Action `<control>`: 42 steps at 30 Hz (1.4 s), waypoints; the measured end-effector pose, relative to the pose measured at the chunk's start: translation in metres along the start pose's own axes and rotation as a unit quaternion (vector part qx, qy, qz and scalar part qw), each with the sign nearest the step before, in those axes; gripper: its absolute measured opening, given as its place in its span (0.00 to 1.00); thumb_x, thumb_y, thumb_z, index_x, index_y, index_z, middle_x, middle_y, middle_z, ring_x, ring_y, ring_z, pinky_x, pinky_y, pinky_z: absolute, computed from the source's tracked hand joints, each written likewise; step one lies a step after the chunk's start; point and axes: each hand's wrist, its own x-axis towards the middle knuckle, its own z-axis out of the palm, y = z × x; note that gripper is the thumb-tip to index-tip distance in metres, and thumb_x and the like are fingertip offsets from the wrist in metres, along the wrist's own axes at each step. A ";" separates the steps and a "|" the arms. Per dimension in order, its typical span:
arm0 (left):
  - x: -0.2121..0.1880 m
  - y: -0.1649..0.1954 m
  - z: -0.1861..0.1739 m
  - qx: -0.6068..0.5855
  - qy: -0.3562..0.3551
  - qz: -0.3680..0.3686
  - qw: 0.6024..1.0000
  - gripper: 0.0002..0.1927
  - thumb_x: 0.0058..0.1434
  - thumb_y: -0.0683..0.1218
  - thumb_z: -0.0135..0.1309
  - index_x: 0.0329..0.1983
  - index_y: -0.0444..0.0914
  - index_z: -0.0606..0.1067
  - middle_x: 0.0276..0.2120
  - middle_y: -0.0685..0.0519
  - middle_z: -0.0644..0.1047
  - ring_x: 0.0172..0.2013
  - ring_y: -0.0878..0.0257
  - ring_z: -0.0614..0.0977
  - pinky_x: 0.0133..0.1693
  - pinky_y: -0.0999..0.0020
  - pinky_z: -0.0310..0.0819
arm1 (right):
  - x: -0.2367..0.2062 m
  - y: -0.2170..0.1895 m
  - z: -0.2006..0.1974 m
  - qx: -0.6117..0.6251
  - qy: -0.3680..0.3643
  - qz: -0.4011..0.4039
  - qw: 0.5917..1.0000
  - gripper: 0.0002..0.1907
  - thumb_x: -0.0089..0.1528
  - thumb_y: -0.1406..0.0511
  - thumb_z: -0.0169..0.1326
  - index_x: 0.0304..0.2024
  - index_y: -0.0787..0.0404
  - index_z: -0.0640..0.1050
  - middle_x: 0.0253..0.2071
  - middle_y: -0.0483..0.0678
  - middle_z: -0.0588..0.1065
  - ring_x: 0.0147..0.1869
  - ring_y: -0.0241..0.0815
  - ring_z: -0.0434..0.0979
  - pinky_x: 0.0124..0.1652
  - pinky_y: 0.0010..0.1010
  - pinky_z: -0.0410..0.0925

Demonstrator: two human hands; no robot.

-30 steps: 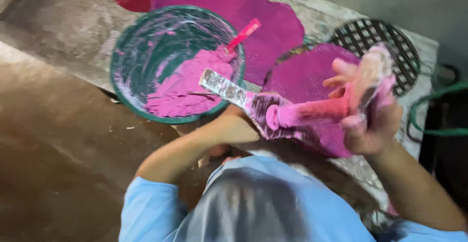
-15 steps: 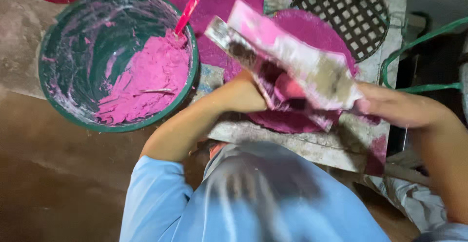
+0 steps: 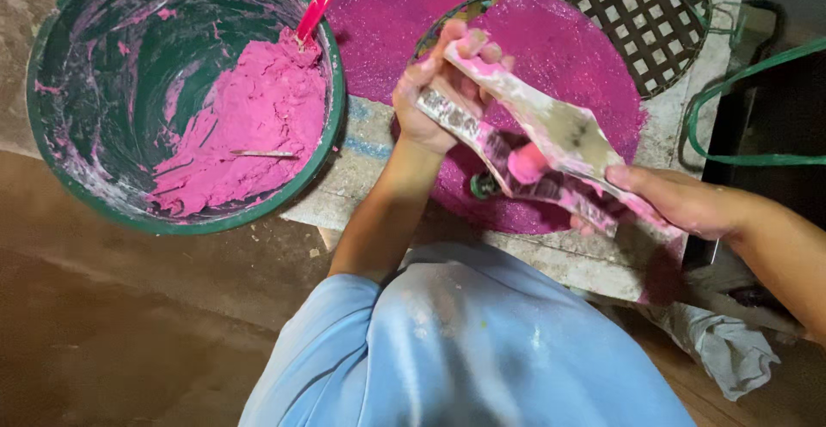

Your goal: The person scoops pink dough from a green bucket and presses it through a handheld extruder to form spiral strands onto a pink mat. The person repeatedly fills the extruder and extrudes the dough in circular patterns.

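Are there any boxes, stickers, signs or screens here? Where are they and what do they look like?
None that I can see: no boxes, stickers, signs or screens.
Green tub: at the left, round, half full of pink paste.
Two scrapers: flat metal blades smeared pink, held between the left hand and right hand.
Round mesh grate: top right, dark lattice.

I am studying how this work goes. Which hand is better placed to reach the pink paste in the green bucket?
Left, probably. The left hand is nearer the green bucket; the right hand is beyond the scrapers, farther away. Both hands grip those scrapers.
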 end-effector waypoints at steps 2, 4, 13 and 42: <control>0.005 0.006 -0.018 0.000 -0.006 0.026 1.000 0.15 0.66 0.50 0.51 0.52 0.41 0.71 0.41 0.56 0.75 0.50 0.59 0.78 0.63 0.58 0.68 | 0.002 -0.025 0.008 -0.090 0.073 0.027 0.993 0.41 0.64 0.37 0.32 0.60 0.56 0.77 0.53 0.51 0.81 0.56 0.43 0.80 0.57 0.36 0.68; 0.005 0.014 -0.030 -0.005 -0.002 0.040 0.999 0.11 0.65 0.50 0.50 0.47 0.42 0.71 0.39 0.55 0.75 0.47 0.60 0.78 0.59 0.59 0.70 | 0.010 -0.042 0.020 -0.112 0.041 -0.072 0.990 0.43 0.65 0.37 0.29 0.53 0.60 0.82 0.48 0.53 0.82 0.51 0.45 0.81 0.55 0.36 0.70; 0.013 0.005 -0.041 -0.028 -0.006 0.071 0.997 0.07 0.66 0.49 0.45 0.44 0.43 0.69 0.37 0.56 0.74 0.45 0.60 0.77 0.54 0.59 0.71 | 0.001 -0.062 0.018 -0.101 0.062 -0.072 0.990 0.44 0.63 0.38 0.32 0.42 0.65 0.86 0.36 0.54 0.82 0.40 0.46 0.83 0.46 0.37 0.74; -0.057 0.011 -0.107 0.487 0.282 -0.339 0.754 0.27 0.75 0.56 0.37 0.71 0.41 0.50 0.42 0.46 0.79 0.38 0.59 0.81 0.41 0.65 0.78 | 0.035 -0.043 0.007 -0.101 0.092 -0.254 0.958 0.39 0.65 0.38 0.35 0.53 0.62 0.78 0.40 0.50 0.82 0.45 0.41 0.81 0.46 0.33 0.72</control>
